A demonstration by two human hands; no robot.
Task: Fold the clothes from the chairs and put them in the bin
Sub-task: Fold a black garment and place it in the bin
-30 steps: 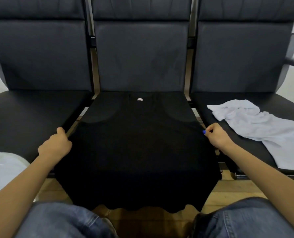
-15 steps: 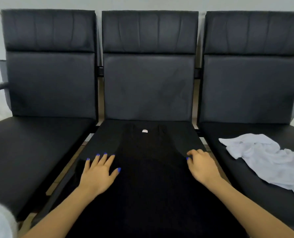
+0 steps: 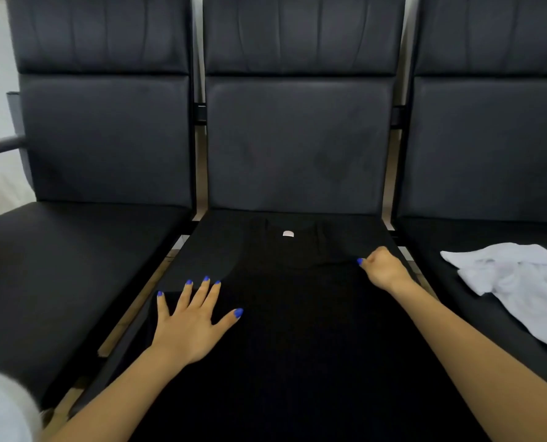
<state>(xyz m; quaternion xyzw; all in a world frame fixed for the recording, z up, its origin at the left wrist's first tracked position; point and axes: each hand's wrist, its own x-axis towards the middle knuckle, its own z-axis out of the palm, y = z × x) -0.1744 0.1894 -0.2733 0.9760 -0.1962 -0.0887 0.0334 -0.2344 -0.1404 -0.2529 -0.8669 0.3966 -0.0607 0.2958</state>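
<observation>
So far we are only at the first fold: our left hand lies spread flat on the black shirt on the middle chair, our right hand pinches its far edge, the white garment waits unfolded on the right chair, and no bin shows.

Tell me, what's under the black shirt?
The black fabric shirt lies spread on the middle black leather chair seat. Only the seat's back corners show; the rest is covered. The flat left hand presses on top.
</observation>
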